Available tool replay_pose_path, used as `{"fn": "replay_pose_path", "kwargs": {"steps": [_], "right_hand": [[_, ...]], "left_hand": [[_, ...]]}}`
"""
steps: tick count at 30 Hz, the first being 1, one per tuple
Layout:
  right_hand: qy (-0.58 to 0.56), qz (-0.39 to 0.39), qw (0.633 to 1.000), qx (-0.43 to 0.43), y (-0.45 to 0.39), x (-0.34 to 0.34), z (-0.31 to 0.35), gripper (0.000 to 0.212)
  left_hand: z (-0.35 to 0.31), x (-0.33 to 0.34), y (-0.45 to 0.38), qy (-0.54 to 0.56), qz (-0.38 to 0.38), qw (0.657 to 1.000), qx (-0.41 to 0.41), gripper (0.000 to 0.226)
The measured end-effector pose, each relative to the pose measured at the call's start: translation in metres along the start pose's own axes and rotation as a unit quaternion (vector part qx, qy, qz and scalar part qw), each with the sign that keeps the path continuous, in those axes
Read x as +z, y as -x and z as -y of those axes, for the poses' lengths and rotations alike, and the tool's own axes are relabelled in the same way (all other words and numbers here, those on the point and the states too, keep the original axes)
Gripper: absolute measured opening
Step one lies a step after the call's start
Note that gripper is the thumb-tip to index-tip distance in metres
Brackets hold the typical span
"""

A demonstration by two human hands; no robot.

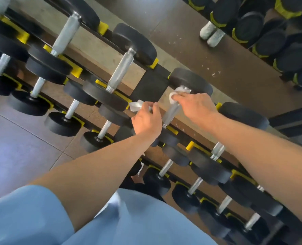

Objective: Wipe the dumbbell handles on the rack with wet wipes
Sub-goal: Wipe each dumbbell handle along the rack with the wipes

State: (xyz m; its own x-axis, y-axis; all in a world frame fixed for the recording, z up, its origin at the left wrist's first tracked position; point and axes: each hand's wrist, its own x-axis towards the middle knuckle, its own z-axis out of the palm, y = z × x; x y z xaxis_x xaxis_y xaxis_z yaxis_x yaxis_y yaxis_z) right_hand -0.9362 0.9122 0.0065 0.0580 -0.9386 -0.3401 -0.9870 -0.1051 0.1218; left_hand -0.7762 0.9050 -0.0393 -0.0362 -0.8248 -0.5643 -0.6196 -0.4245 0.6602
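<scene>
right hand (194, 105) presses wipe (177, 94) on handle (171, 112) — left hand (146, 119) (fisted) grips another wipe (136, 105).

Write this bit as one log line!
right hand: wiping dumbbell handle with wet wipe | left hand: holding second wipe | rack: top row

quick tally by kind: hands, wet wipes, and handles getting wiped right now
hands: 2, left hand and right hand
wet wipes: 2, left wipe and right wipe, one per hand
handles being wiped: 1, dumbbell handle under the right wipe
total: 5
</scene>
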Motion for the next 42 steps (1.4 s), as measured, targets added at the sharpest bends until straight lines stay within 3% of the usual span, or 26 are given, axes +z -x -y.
{"fn": "replay_pose_path", "kwargs": {"steps": [2,4,7,9,10,11,13,14,15,17,19,21,24,25,26,27,29,30,32,34,37,40,42], "right_hand": [[-0.105,0.040,0.993,0.027,0.007,0.001,0.003,0.039],[-0.272,0.056,0.960,0.041,0.018,0.006,0.022,0.031],[-0.474,0.158,0.851,0.161,0.022,0.012,0.048,0.022],[-0.559,0.097,0.775,0.279,0.008,0.005,0.045,0.024],[-0.549,0.023,0.778,0.304,0.002,-0.004,0.040,0.027],[-0.505,-0.069,0.812,0.283,-0.003,-0.011,0.036,0.027],[-0.282,-0.208,0.928,0.127,-0.008,-0.016,0.030,0.023],[-0.140,-0.200,0.969,0.048,-0.008,-0.016,0.025,0.031],[-0.015,-0.135,0.991,0.007,-0.008,-0.012,0.020,0.039],[0.052,-0.006,0.999,0.010,-0.001,-0.003,0.015,0.043],[-0.050,0.034,0.998,0.030,0.011,0.004,0.020,0.036],[-0.225,0.088,0.968,0.060,0.021,0.012,0.042,0.027],[-0.466,0.170,0.842,0.210,0.020,0.010,0.060,0.020],[-0.505,0.149,0.806,0.269,0.015,0.005,0.056,0.019],[-0.510,0.103,0.797,0.305,0.009,-0.002,0.049,0.020],[-0.474,0.041,0.823,0.310,0.004,-0.011,0.041,0.024],[-0.320,-0.068,0.921,0.213,-0.002,-0.017,0.029,0.034],[-0.199,-0.087,0.967,0.132,-0.004,-0.017,0.023,0.042],[-0.012,-0.024,0.999,0.026,-0.003,-0.008,0.010,0.052],[-0.001,0.031,0.999,0.031,0.002,-0.005,0.010,0.049],[-0.215,0.073,0.972,0.055,0.022,0.009,0.035,0.040],[-0.444,0.166,0.871,0.131,0.030,0.021,0.056,0.026],[-0.527,0.119,0.815,0.208,0.021,0.016,0.046,0.022]], "left_hand": [[0.000,-0.002,-0.001,-0.007,0.011,1.000,0.002,0.038],[-0.004,-0.005,-0.008,-0.006,0.017,1.000,-0.022,0.043],[-0.010,-0.008,-0.021,0.020,0.020,0.998,-0.055,0.047],[-0.011,-0.009,-0.020,0.014,0.025,0.999,-0.037,0.045],[-0.009,-0.009,-0.020,0.013,0.024,0.999,-0.030,0.045],[-0.007,-0.008,-0.021,0.019,0.021,0.999,-0.029,0.046],[-0.004,-0.006,-0.024,0.032,0.014,0.999,-0.036,0.045],[-0.005,-0.005,-0.026,0.032,0.017,0.999,-0.040,0.044],[-0.005,-0.005,-0.026,0.028,0.023,0.998,-0.045,0.043],[-0.006,-0.006,-0.026,0.016,0.035,0.998,-0.049,0.042],[-0.005,-0.006,-0.025,0.014,0.041,0.998,-0.050,0.042],[-0.006,-0.006,-0.026,0.020,0.044,0.997,-0.053,0.041],[-0.007,-0.008,-0.025,0.013,0.051,0.997,-0.055,0.042],[-0.007,-0.008,-0.024,0.010,0.054,0.997,-0.051,0.042],[-0.008,-0.009,-0.024,0.005,0.056,0.997,-0.047,0.043],[-0.009,-0.009,-0.023,0.001,0.056,0.997,-0.044,0.043],[-0.008,-0.008,-0.024,-0.004,0.050,0.998,-0.044,0.044],[-0.008,-0.008,-0.024,-0.007,0.046,0.998,-0.044,0.044],[-0.008,-0.007,-0.023,-0.006,0.043,0.998,-0.045,0.044],[-0.009,-0.008,-0.024,-0.004,0.046,0.998,-0.040,0.044],[-0.009,-0.008,-0.024,-0.002,0.047,0.998,-0.038,0.042],[-0.007,-0.007,-0.026,0.004,0.044,0.998,-0.040,0.042],[-0.007,-0.005,-0.028,0.001,0.039,0.998,-0.040,0.043]]}}
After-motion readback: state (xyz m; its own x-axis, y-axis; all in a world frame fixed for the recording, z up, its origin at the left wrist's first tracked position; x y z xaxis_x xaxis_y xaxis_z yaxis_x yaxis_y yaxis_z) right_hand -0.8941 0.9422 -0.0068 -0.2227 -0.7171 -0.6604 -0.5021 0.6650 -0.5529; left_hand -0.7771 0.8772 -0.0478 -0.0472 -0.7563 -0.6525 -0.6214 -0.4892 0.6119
